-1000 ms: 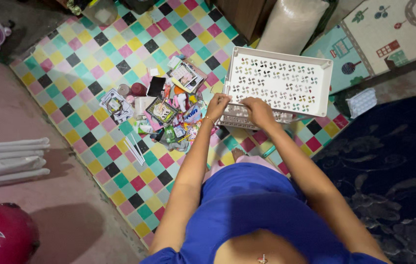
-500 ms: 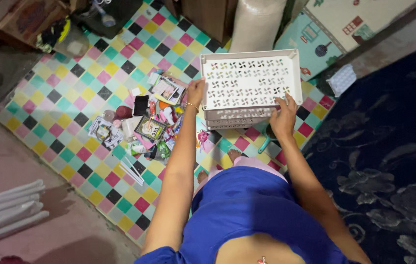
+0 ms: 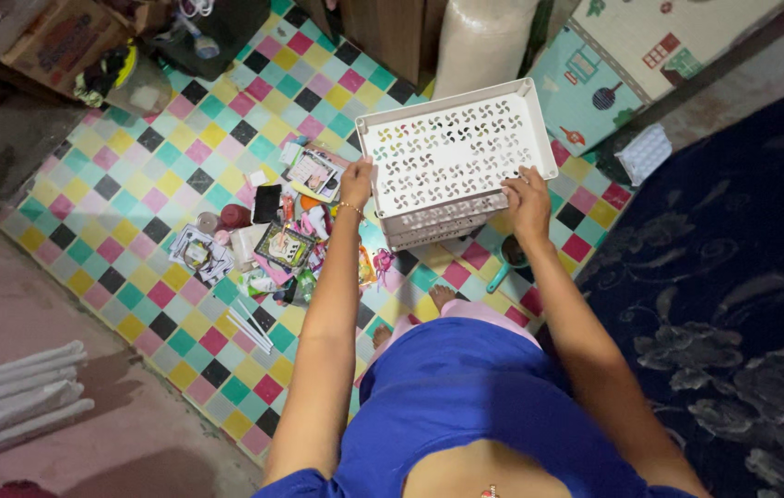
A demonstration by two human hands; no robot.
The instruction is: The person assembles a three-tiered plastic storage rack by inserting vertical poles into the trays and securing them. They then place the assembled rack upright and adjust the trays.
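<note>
I hold a white plastic basket (image 3: 455, 152) with a pinwheel-patterned perforated bottom, empty and raised above the floor. My left hand (image 3: 356, 180) grips its near left rim and my right hand (image 3: 528, 198) grips its near right rim. Below and left of the basket a pile of small items (image 3: 272, 242) lies scattered on the checkered mat (image 3: 134, 203): cards, packets, a black square, a small red jar, pens.
A dark floral rug (image 3: 733, 304) lies to the right. A white sack (image 3: 480, 41) and a picture play mat (image 3: 632, 65) stand behind the basket. A cardboard box (image 3: 51, 37) sits at top left, white rolled sheets (image 3: 14, 397) at bottom left. A teal scoop (image 3: 505, 263) lies under the basket.
The view has shifted so the basket and pile sit higher and further right. My right hand slid along the near rim toward the right corner; the basket stays held up.
</note>
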